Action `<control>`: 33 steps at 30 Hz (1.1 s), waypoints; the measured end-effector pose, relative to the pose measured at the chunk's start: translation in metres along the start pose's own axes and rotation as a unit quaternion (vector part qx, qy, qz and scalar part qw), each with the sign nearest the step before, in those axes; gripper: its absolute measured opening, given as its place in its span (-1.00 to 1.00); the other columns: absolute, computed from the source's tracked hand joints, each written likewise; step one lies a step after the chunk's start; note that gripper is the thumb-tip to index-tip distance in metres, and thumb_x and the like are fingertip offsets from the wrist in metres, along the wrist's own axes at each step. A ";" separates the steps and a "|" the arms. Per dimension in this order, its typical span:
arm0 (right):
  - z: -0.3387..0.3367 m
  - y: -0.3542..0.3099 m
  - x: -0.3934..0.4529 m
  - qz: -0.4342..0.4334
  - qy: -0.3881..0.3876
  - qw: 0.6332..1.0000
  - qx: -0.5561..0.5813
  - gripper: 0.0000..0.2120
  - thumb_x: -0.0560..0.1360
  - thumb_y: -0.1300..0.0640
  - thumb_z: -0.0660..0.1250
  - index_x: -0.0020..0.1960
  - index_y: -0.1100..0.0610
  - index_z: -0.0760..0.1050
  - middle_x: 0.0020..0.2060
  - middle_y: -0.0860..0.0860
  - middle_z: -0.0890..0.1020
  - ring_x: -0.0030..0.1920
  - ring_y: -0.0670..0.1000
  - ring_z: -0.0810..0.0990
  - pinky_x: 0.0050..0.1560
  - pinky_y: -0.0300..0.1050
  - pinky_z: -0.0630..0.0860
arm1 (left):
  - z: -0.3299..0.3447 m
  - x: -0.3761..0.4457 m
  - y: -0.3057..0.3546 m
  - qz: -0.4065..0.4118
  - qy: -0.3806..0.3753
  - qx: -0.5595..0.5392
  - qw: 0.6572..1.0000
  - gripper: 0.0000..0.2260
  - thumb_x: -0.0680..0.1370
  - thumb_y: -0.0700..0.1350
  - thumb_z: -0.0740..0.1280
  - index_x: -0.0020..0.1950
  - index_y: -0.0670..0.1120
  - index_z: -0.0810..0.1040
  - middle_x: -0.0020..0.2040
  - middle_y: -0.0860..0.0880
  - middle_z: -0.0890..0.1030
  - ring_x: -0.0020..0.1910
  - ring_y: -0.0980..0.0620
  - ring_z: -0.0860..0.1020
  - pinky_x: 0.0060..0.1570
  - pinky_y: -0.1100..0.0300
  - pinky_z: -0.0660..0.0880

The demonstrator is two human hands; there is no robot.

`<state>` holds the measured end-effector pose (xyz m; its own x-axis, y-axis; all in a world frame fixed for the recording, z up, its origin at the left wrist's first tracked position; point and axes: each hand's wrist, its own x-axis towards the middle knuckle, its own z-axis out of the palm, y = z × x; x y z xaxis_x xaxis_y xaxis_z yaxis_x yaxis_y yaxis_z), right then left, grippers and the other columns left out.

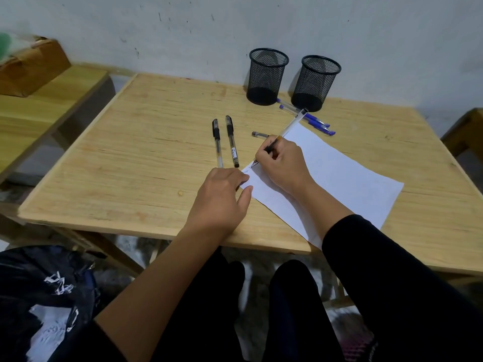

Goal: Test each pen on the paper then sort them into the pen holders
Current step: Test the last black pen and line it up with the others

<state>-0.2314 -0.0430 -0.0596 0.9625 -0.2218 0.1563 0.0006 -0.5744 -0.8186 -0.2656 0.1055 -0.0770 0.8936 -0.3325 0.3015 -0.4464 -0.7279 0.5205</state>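
Our right hand (pixel 283 163) grips the pen (pixel 285 131), tip on the paper (pixel 339 173) by its left corner | left hand (pixel 222 197) flat, fingers pinning that corner | two holders (pixel 266 77) by the wall, far edge | bare wooden surface (pixel 130 152) to our left.

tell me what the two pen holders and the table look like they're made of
Pen holders: black wire mesh, probably coated metal; the wall shows through the weave, and rim and base are solid bands. Table: pale wood, matte, with long grain lines.
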 end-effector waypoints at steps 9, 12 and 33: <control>0.002 0.002 0.001 0.010 0.020 1.000 -0.006 -0.80 0.46 0.18 0.26 -0.16 0.33 0.53 -0.32 0.18 0.55 -0.32 -0.01 0.46 -0.32 -0.12 0.41 | 0.001 0.000 -0.001 0.003 0.002 0.000 1.000 -0.75 0.52 -0.09 0.31 0.16 -0.13 0.57 0.11 -0.04 0.62 0.16 -0.03 0.47 0.03 0.43 0.15; 0.002 0.001 0.001 0.012 0.026 1.000 -0.002 -0.82 0.47 0.18 0.26 -0.15 0.31 0.52 -0.34 0.14 0.53 -0.33 -0.02 0.46 -0.35 -0.18 0.40 | 0.002 0.000 -0.001 0.001 0.004 0.000 1.000 -0.75 0.51 -0.09 0.31 0.15 -0.13 0.58 0.11 -0.05 0.62 0.16 -0.03 0.47 0.02 0.45 0.14; -0.050 -0.007 0.021 0.173 0.133 0.927 0.305 -0.84 0.52 0.18 0.24 -0.23 0.11 0.48 -0.40 0.05 0.56 -0.53 -0.10 0.46 -0.56 -0.28 0.30 | -0.004 0.108 0.019 0.009 -0.014 0.009 1.000 -0.75 0.55 -0.13 0.26 0.23 -0.07 0.52 0.24 -0.07 0.54 0.26 -0.05 0.41 0.18 0.15 0.32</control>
<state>-0.2252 -0.0835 -0.0229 0.8329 -0.5424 -0.1099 -0.0649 0.1015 -0.9927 -0.1782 0.0578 -0.0314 0.8866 -0.3622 0.2878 -0.4616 -0.7328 0.5000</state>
